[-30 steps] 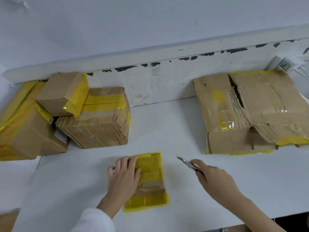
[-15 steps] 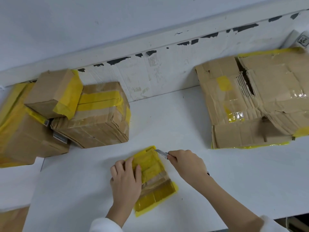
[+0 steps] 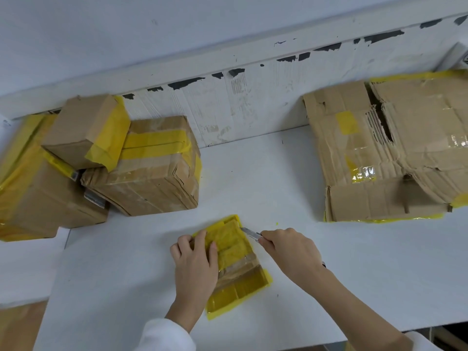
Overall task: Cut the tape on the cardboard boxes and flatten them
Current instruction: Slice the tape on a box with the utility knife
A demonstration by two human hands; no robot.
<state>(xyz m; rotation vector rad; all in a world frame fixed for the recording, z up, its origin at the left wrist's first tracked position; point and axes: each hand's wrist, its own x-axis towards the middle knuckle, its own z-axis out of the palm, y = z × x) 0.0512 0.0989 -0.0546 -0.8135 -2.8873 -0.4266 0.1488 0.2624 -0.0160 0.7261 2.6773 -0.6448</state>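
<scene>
A small flat cardboard box [image 3: 238,262] wrapped in yellow tape lies on the white table [image 3: 329,287], turned a little clockwise. My left hand [image 3: 195,264] lies on its left side, fingers curled over the left edge and thumb on top. My right hand [image 3: 291,252] grips a utility knife [image 3: 250,233] whose blade tip touches the box's upper right edge.
Three taped cardboard boxes [image 3: 152,168] are stacked at the back left against the wall ledge. A pile of flattened cardboard [image 3: 395,153] lies at the back right. A lower white surface [image 3: 25,269] adjoins the table on the left.
My right hand brought the knife leftward from beside the box to its upper right edge. The small box rotated slightly clockwise under my left hand. The camera view shifted.
</scene>
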